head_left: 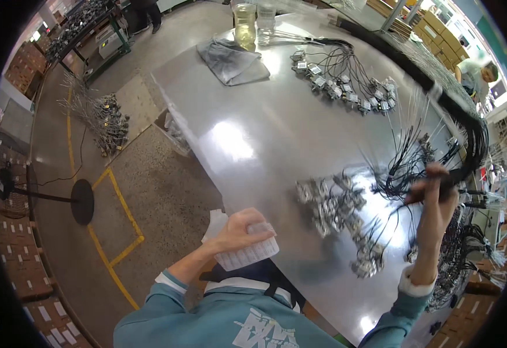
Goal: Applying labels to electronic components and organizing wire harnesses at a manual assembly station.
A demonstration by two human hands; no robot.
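On my steel table (276,145) lie a grey cloth (230,62) near a bottle of yellowish liquid (245,36), a far cluster of cabled metal parts (334,91), and a nearer heap of metal parts (326,206) between my hands. My left hand (242,231), bent before my waist, grips a white label sheet (250,254); my right hand (436,197), arm extended rightward, clasps a black cable bundle (474,145) over the table.

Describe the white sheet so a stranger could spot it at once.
Start at the big metal table and go to its edge nearest the person's body. There the left hand grips the sheet, in front of the teal top. Pale and marked in rows of small rectangles, it looks nothing like the black cables in the right hand.
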